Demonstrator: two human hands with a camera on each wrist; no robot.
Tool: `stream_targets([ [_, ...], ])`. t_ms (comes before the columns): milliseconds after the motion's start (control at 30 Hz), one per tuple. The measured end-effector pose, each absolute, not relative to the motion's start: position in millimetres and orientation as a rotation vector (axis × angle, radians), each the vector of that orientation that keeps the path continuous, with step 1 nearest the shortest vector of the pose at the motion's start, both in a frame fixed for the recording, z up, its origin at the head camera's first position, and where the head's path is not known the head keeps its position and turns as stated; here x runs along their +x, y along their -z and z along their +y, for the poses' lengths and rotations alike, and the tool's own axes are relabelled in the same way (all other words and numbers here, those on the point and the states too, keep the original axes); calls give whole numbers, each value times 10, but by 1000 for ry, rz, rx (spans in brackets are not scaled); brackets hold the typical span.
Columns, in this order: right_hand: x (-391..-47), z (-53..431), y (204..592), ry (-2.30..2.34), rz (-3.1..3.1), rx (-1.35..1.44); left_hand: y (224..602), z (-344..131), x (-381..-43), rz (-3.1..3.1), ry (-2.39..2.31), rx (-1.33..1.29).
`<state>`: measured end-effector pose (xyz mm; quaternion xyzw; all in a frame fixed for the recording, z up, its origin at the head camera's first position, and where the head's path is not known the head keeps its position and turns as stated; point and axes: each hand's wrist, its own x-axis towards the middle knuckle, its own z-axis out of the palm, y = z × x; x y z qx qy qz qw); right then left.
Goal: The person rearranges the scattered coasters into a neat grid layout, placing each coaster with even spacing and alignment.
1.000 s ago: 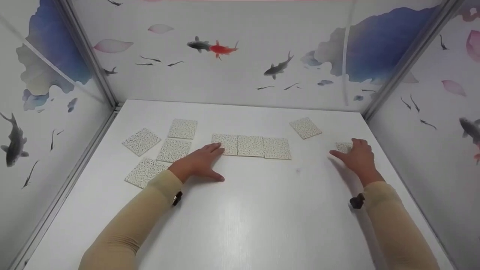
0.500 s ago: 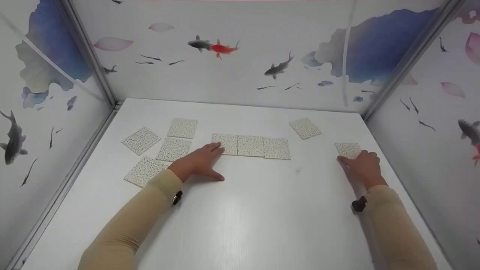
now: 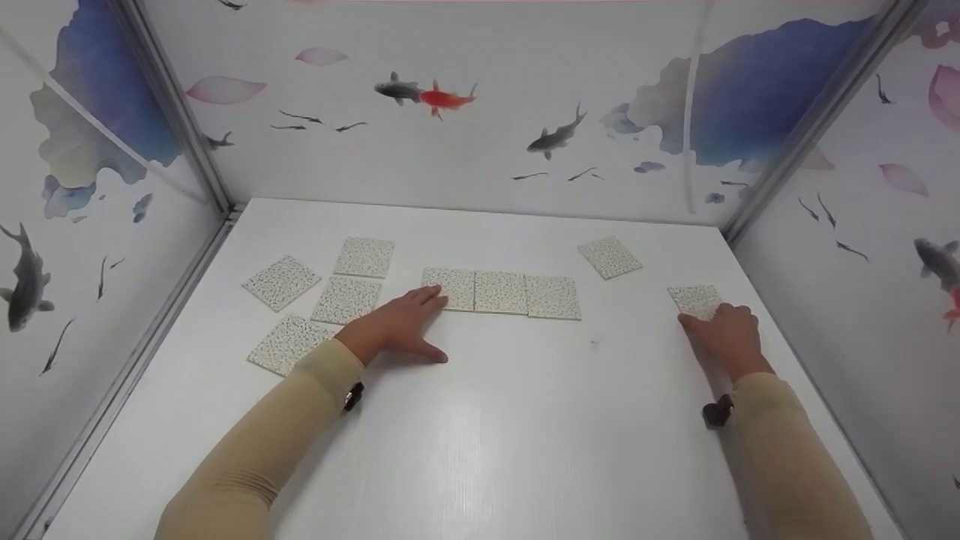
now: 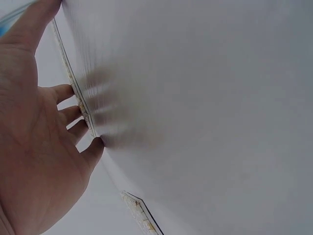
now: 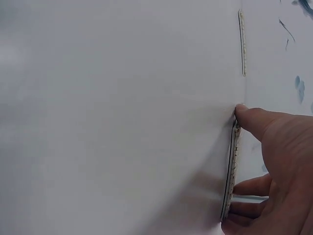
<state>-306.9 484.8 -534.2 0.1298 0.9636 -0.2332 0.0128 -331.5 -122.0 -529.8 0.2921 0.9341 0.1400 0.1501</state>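
At the left end of the three-tile row [image 3: 501, 292], the left hand [image 3: 394, 322] rests with relaxed, spread fingers, seemingly steadying it, while well to the row's right the right hand [image 3: 726, 336] pinches a speckled tile [image 3: 694, 299] by opposite edges, likely for control.

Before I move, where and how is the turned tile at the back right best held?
Probably pinch two opposite edges of the tile, coming from above and the near side: it is thin, lies flat, and no other tile touches its edges.
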Motion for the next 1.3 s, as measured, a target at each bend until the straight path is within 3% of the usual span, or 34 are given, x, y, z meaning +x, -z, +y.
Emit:
stream_targets([
  [800,-3116,4906,5331,907,2957,448,5301,-1215,-3319,2659,-438,796],
  [1300,-3179,4450,5292,784,3069,-13,5295,-1207,-3314,2675,-401,814],
])
